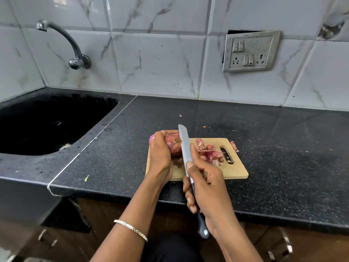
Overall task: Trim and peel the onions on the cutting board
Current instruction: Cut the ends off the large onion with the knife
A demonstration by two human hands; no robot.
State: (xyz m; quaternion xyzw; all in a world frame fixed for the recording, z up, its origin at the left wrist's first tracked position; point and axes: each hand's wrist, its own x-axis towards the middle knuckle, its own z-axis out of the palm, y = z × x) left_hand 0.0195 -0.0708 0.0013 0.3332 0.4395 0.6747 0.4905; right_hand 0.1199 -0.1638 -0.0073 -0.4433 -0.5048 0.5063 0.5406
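- Far left: a black sink (105,110) is sunk in the dark speckled tabletop (273,148), w/ a curved metal tap (62,40) on the marble-look wall tiles above it.
- A small green speck (86,178) lies on the tabletop near the front edge, between sink and board.
- Left forearm wears a thin silver bangle (130,230).
- Left hand (160,154) is over the left end of the wooden cutting board (234,172); its grip is curled round a red onion (172,144) and holds it at the board's left edge, root end facing right toward the blade.
- A bit of purple, peeled-looking surface (151,139) shows behind the left-hand fingers; I cannot tell if it is a 2nd onion or part of the same one.
- Knife (184,146): the gray blade points away from the person, its flat side just beside the onion's root end, maybe touching it – cannot tell for sure.
- Right hand (205,186) has its grip clenched round the dark knife handle, thumb up along the blade base; the handle end sticks out below the palm.
- Onion skins (209,153), pink and papery, are piled on the right half of the board, next to the handle slot; 1 piece (234,146) hangs at the board's right edge.
- Some tiny scraps (204,127) lie on the tabletop behind the board.
- Right, on the wall: a metal switch and socket plate (250,52).
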